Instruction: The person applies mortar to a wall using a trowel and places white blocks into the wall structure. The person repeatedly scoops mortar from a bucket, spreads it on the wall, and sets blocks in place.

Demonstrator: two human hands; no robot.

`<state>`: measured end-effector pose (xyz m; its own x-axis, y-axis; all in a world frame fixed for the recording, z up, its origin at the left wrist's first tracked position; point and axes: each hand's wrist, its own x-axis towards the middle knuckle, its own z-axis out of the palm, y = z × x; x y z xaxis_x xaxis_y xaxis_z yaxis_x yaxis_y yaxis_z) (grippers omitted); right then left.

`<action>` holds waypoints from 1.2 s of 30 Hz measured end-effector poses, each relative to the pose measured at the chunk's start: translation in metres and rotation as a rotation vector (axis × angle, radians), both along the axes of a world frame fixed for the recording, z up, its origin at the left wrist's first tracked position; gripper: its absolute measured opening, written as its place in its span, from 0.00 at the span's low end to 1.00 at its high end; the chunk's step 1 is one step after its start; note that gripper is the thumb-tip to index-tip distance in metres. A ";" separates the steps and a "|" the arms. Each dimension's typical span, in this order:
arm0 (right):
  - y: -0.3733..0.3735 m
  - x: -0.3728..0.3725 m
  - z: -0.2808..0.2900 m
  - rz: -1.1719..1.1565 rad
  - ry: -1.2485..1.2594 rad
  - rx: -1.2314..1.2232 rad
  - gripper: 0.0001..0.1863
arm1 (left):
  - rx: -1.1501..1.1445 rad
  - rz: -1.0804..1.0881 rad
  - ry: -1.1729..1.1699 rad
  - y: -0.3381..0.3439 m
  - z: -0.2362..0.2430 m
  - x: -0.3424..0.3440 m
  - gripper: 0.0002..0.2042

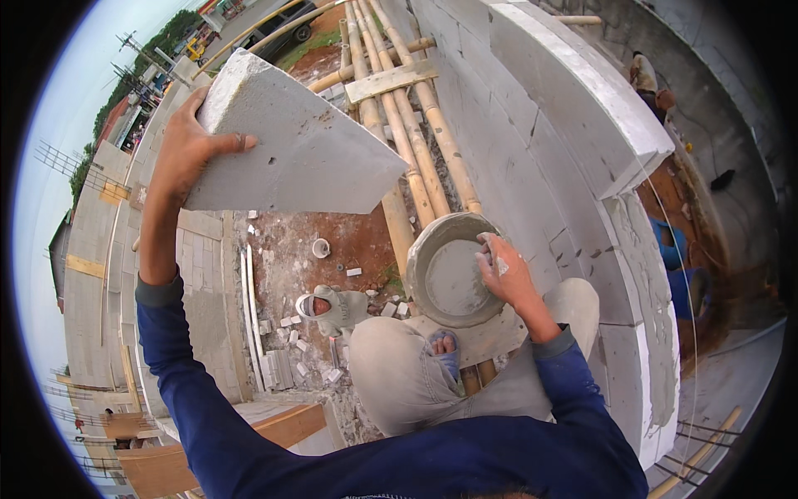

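Note:
My left hand (187,150) grips a large grey aerated concrete block (291,150) by its left end, thumb on the broad face. The block is raised and tilted, off to the left of the bamboo poles. Between my knees and the poles stands a round mortar bucket (453,274) with grey, wet-looking mix inside and a crusted rim. My right hand (509,274) is closed at the bucket's right rim, fingers curled over the edge, with a pale smear on them. Part of its grip is hidden.
A block wall (532,158) rises on my right, its top stepped. Bamboo scaffold poles (407,125) run ahead, tied by a short plank (391,81). A person in a pale hat (316,306) is on the ground far below, near scattered block pieces. A string (677,241) hangs beyond the wall.

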<state>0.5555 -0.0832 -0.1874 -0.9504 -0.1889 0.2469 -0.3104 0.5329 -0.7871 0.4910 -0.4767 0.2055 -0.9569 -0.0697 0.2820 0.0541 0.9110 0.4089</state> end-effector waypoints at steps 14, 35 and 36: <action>0.002 0.003 -0.009 -0.027 -0.052 0.229 0.18 | 0.072 -0.397 -0.238 0.058 -0.073 -0.188 0.49; -0.070 0.000 -0.092 0.268 -0.138 1.254 0.14 | -0.347 -0.553 -0.055 0.168 -0.104 -0.226 0.56; -0.060 0.003 -0.083 0.236 -0.079 1.270 0.13 | -0.334 -0.572 -0.070 0.180 -0.097 -0.223 0.55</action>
